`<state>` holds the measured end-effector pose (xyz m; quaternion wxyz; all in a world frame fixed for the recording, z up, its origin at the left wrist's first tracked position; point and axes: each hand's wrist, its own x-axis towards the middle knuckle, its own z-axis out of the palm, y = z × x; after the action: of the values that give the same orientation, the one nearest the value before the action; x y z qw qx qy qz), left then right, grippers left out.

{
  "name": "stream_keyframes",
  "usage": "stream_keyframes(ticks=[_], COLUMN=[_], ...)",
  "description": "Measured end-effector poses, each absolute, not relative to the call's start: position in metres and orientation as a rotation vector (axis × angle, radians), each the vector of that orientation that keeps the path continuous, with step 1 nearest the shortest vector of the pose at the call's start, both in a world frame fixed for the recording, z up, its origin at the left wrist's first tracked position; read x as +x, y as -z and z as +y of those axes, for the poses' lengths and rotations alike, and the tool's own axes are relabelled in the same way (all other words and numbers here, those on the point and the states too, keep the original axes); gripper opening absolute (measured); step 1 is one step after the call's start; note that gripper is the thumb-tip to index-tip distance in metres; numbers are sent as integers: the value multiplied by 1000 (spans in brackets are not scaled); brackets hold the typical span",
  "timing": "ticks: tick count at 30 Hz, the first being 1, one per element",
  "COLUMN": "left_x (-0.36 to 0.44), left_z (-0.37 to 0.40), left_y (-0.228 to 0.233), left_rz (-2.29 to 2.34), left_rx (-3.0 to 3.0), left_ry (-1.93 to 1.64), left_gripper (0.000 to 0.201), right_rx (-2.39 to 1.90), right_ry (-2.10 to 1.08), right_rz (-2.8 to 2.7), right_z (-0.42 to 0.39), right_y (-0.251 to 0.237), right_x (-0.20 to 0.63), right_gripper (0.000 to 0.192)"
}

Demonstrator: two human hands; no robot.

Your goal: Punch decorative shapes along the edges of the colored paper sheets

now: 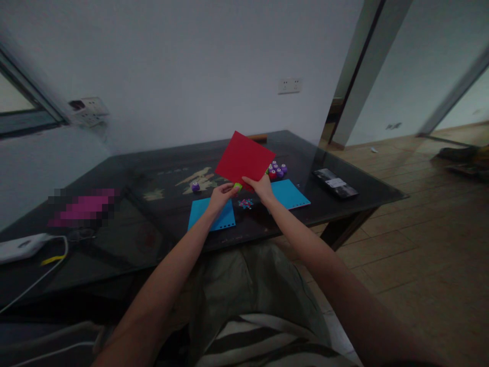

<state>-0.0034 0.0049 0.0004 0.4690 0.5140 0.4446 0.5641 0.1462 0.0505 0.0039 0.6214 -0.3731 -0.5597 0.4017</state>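
- Holding a red sheet (pixel 244 159) tilted up over the dark table (pixel 367 186), the right hand (pixel 262 188) is pinching its lower edge between thumb and fingers.
- The left hand (pixel 220 196) is closing its fingers on a small green punch (pixel 238 186), which seems to be touching the sheet's lower corner.
- Two blue sheets (pixel 211 215) (pixel 288 194) are lying flat below the red sheet, colored scraps (pixel 245 204) between them.
- Purple punches (pixel 277 170) are sitting just right of the red sheet, one more (pixel 195 187) to its left.

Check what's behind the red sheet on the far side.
Behind the red sheet, a cluster of small purple and red punches shows at its right edge, and a brown object past its top. Whatever lies directly behind the sheet is covered.
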Motion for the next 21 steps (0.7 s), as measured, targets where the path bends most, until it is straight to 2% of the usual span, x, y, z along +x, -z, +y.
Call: stream_keyframes(ticks=[9, 21], left_x=[-5, -7], left_z=[-2, 2], left_y=[-7, 4], left_rz=[1073, 1122], left_rx=[1363, 1599], left_ry=[-1322, -1103], left_gripper=[40, 35], right_rx=[-826, -765], right_ry=[-937, -993], right_rz=[-1197, -1109], right_z=[51, 51], right_y=[-5, -6], right_x=[148, 148], right_gripper=[52, 51])
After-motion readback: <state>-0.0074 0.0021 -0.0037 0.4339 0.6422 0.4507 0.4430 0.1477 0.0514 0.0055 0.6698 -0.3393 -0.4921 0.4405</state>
